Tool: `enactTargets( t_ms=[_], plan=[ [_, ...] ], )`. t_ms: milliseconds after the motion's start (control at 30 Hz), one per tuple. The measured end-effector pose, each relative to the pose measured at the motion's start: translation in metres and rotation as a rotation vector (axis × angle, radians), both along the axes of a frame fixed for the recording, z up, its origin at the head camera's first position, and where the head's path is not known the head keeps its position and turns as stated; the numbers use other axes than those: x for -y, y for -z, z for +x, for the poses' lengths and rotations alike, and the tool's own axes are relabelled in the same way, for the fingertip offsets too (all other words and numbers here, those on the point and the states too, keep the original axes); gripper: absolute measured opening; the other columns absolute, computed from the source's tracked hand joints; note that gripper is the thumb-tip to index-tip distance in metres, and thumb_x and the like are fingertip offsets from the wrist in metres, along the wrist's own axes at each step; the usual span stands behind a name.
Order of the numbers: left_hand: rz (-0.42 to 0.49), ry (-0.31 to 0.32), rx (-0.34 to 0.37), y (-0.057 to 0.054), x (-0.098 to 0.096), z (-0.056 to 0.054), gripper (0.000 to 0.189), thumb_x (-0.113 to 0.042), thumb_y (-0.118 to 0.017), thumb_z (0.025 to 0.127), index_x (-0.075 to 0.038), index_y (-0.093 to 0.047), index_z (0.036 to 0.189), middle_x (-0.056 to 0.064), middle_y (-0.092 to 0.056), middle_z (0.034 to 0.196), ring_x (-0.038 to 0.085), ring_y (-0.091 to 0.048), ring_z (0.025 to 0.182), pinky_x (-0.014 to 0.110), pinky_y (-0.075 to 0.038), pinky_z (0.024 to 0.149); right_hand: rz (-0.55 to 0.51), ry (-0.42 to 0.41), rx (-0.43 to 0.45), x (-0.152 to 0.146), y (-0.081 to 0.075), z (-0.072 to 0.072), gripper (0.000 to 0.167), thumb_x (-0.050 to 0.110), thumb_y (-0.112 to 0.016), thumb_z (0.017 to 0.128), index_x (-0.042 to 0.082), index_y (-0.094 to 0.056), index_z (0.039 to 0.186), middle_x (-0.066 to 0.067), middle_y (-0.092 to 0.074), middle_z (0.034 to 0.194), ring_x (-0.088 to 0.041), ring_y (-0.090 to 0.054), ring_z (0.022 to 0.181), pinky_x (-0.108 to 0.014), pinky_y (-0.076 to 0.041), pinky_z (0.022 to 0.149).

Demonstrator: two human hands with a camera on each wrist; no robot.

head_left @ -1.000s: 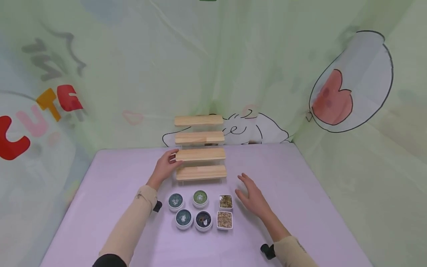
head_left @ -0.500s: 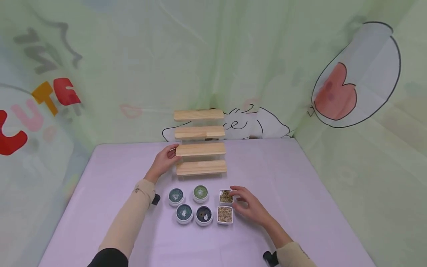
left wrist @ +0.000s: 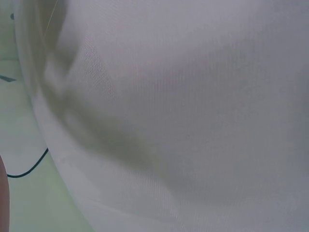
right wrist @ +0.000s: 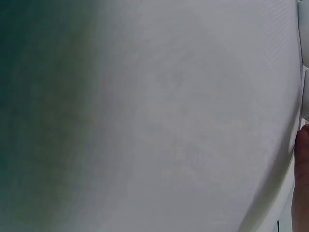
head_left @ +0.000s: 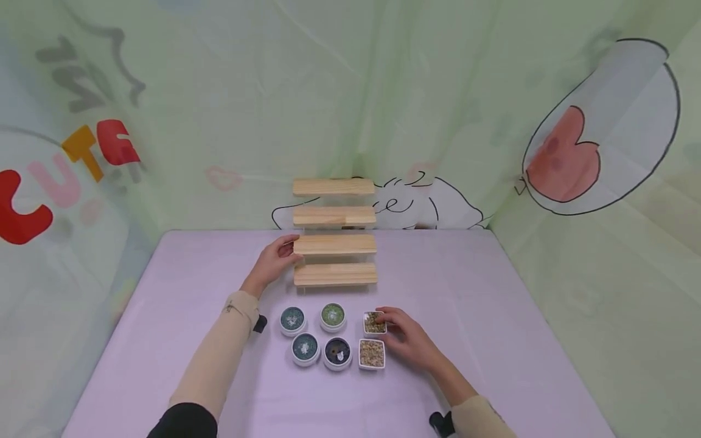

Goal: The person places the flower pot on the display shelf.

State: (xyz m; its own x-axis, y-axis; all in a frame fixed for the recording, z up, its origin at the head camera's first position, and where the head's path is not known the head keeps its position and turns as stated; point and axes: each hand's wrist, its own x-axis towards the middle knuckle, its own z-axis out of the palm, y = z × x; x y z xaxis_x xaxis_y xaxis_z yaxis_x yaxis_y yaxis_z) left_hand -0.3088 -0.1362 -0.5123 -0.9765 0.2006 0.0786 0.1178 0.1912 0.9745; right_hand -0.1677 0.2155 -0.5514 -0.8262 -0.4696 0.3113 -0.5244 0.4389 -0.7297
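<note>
A stepped wooden shelf (head_left: 335, 245) with pale boards stands at the back of the table in the head view. My left hand (head_left: 271, 263) holds the left end of one of its lower boards, fingers behind and thumb in front. My right hand (head_left: 412, 342) grips a small white square dish (head_left: 375, 329) of greenish-brown gravel, its fingers over the far rim and thumb at the near right corner. In the right wrist view, the thumb (right wrist: 301, 159) shows beside white dish walls. The left wrist view shows mostly white cloth and a sliver of skin.
A second square dish (head_left: 372, 354) of tan gravel sits just nearer. Left of the dishes are several round white pots, among them a green-topped pot (head_left: 333, 316) and a dark-topped pot (head_left: 337, 351). Printed cloth (head_left: 306, 91) hangs behind the lilac table (head_left: 465, 292).
My right hand has come left from beside the dishes onto the greenish gravel dish, its fingers closing in. The left hand stays at the shelf. The head view has shifted slightly.
</note>
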Motion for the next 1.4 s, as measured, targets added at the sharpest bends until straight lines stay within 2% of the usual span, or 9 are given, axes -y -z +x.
enactTargets(
  t_ms=[133, 233, 333, 467, 567, 733, 933, 1100, 1400],
  plan=[
    [-0.008, -0.002, 0.013, -0.002, 0.001, -0.002, 0.058, -0.003, -0.072, 0.088, 0.004, -0.047, 0.14, 0.023, -0.045, 0.145, 0.031, -0.043, 0.136, 0.035, -0.037, 0.114, -0.041, 0.033, 0.062, -0.004, 0.013, -0.008, 0.029, -0.005, -0.071, 0.084, 0.003, -0.062, 0.111, -0.016, -0.055, 0.128, -0.029, -0.056, 0.116, -0.032, -0.056, 0.094],
    [-0.013, -0.019, 0.021, 0.008, 0.002, -0.008, 0.059, -0.006, -0.074, 0.087, 0.001, -0.048, 0.14, 0.019, -0.047, 0.144, 0.028, -0.044, 0.135, 0.031, -0.038, 0.113, -0.078, 0.086, 0.13, -0.003, 0.011, -0.009, 0.028, -0.005, -0.071, 0.084, 0.004, -0.062, 0.11, -0.014, -0.054, 0.128, -0.031, -0.054, 0.118, -0.034, -0.055, 0.095],
    [-0.018, -0.023, 0.032, 0.008, 0.003, -0.008, 0.06, -0.007, -0.074, 0.087, 0.0, -0.048, 0.14, 0.018, -0.047, 0.145, 0.027, -0.044, 0.135, 0.03, -0.038, 0.113, -0.107, 0.123, 0.148, 0.002, 0.005, -0.01, 0.027, -0.008, -0.07, 0.083, -0.001, -0.063, 0.108, -0.02, -0.053, 0.127, -0.037, -0.053, 0.118, -0.043, -0.055, 0.093],
    [-0.022, -0.028, 0.046, 0.006, 0.004, -0.007, 0.06, -0.008, -0.075, 0.086, 0.0, -0.049, 0.14, 0.017, -0.047, 0.145, 0.026, -0.045, 0.135, 0.03, -0.039, 0.112, -0.141, 0.123, 0.127, 0.014, -0.018, -0.011, 0.026, -0.01, -0.069, 0.083, -0.01, -0.061, 0.108, -0.03, -0.051, 0.124, -0.044, -0.051, 0.114, -0.055, -0.054, 0.09],
    [-0.021, -0.03, 0.051, 0.004, 0.005, -0.006, 0.061, -0.008, -0.076, 0.086, 0.001, -0.049, 0.14, 0.018, -0.047, 0.145, 0.027, -0.045, 0.134, 0.03, -0.039, 0.112, -0.169, 0.122, 0.118, 0.022, -0.037, -0.014, 0.027, -0.01, -0.068, 0.084, -0.014, -0.059, 0.109, -0.033, -0.05, 0.123, -0.045, -0.052, 0.112, -0.057, -0.054, 0.088],
    [-0.022, -0.024, 0.054, 0.003, 0.004, -0.007, 0.06, -0.008, -0.075, 0.086, 0.001, -0.049, 0.14, 0.019, -0.048, 0.144, 0.027, -0.046, 0.134, 0.029, -0.041, 0.111, -0.248, 0.175, 0.118, 0.033, -0.057, -0.027, 0.028, -0.011, -0.066, 0.085, -0.016, -0.058, 0.112, -0.034, -0.047, 0.124, -0.046, -0.054, 0.112, -0.059, -0.052, 0.091],
    [-0.016, -0.031, 0.066, 0.004, 0.004, -0.007, 0.06, -0.008, -0.075, 0.086, 0.0, -0.05, 0.14, 0.017, -0.048, 0.145, 0.026, -0.046, 0.134, 0.029, -0.041, 0.111, -0.297, 0.228, 0.109, 0.048, -0.08, -0.045, 0.029, -0.01, -0.065, 0.087, -0.016, -0.056, 0.114, -0.033, -0.045, 0.127, -0.047, -0.052, 0.116, -0.058, -0.051, 0.095],
    [-0.043, -0.039, 0.053, 0.005, 0.004, -0.008, 0.061, -0.01, -0.076, 0.086, 0.0, -0.05, 0.14, 0.017, -0.048, 0.145, 0.026, -0.046, 0.134, 0.028, -0.041, 0.11, -0.3, 0.231, 0.094, 0.06, -0.097, -0.06, 0.028, -0.009, -0.065, 0.088, -0.016, -0.057, 0.114, -0.032, -0.045, 0.127, -0.046, -0.052, 0.117, -0.056, -0.051, 0.097],
    [-0.071, -0.029, 0.034, 0.005, 0.004, -0.008, 0.061, -0.012, -0.075, 0.086, 0.0, -0.05, 0.14, 0.015, -0.049, 0.144, 0.024, -0.046, 0.134, 0.027, -0.041, 0.11, -0.367, 0.255, 0.131, 0.08, -0.118, -0.078, 0.03, -0.007, -0.064, 0.089, -0.017, -0.056, 0.116, -0.031, -0.045, 0.127, -0.045, -0.051, 0.119, -0.052, -0.05, 0.101]
  ],
)
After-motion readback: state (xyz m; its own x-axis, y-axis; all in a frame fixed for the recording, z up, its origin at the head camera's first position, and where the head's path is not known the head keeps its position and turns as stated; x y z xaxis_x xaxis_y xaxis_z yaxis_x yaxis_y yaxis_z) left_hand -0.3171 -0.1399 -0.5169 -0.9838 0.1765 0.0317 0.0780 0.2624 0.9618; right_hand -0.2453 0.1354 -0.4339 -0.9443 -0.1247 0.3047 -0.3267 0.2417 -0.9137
